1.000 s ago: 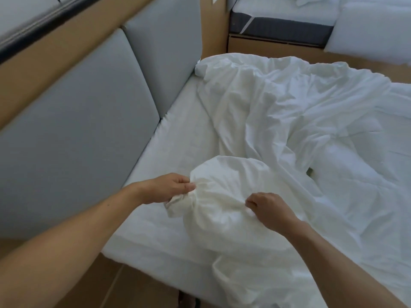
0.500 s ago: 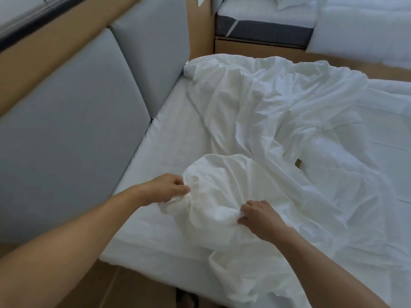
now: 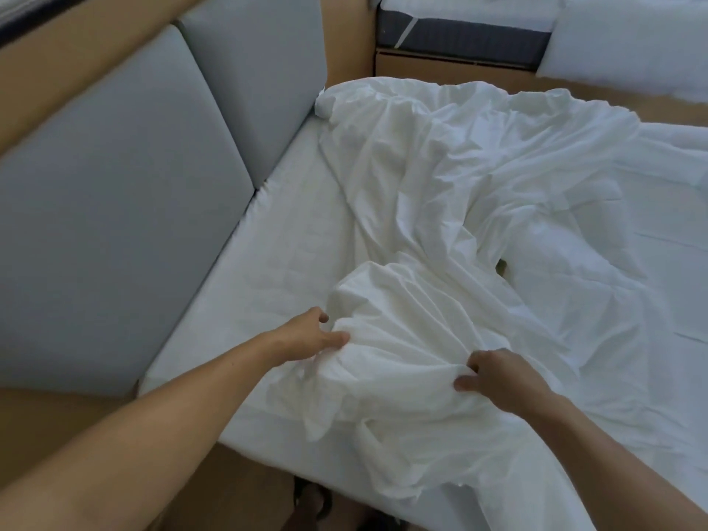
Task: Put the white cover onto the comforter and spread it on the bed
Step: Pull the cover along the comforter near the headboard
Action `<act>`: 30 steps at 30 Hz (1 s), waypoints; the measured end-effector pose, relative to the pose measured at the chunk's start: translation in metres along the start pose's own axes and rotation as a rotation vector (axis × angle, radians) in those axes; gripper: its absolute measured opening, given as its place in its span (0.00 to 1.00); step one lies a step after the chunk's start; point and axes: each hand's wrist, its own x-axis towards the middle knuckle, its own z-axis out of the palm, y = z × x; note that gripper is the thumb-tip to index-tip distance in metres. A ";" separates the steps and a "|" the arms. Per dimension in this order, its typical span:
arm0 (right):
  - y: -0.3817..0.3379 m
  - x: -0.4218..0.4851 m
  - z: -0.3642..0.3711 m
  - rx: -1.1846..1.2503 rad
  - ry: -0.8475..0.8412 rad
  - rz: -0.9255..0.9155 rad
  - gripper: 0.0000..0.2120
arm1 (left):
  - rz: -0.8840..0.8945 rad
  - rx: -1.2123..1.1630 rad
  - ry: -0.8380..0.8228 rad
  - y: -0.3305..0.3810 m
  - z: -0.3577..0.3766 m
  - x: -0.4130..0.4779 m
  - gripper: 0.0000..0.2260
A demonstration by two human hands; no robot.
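Hands both on the white cover. Left hand: fingers and thumb closed on a gathered fold at the left edge of the raised bunch. Right hand: fingers curled down into the cloth, thumb pinching a ridge of it from the near side. Both grips are clamped on fabric, with no gap visible at either.

Between the two grips the cover stands up in a rounded, creased hump, and wrinkles run from one grip to the other. Nearer than the grips, the cloth droops over the near edge of the bed and hangs off it. Beyond the grips it runs off in long rumpled folds to the far corner, which sits by the grey padded headboard.

Right of the right hand's grip, past a small dark gap in the folds, lies a puffier white mass that reads as the comforter. Where cover ends and comforter starts: cannot tell, white on white. Whether any comforter is inside the hump between the grips: cannot tell either.

Left of the left hand's grip is bare bed surface, then the headboard panels. Far beyond both grips is a second bed with a dark mattress edge.
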 end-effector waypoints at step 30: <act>-0.075 0.049 -0.003 0.215 0.342 0.029 0.11 | -0.185 -0.134 -0.167 0.002 -0.026 -0.012 0.22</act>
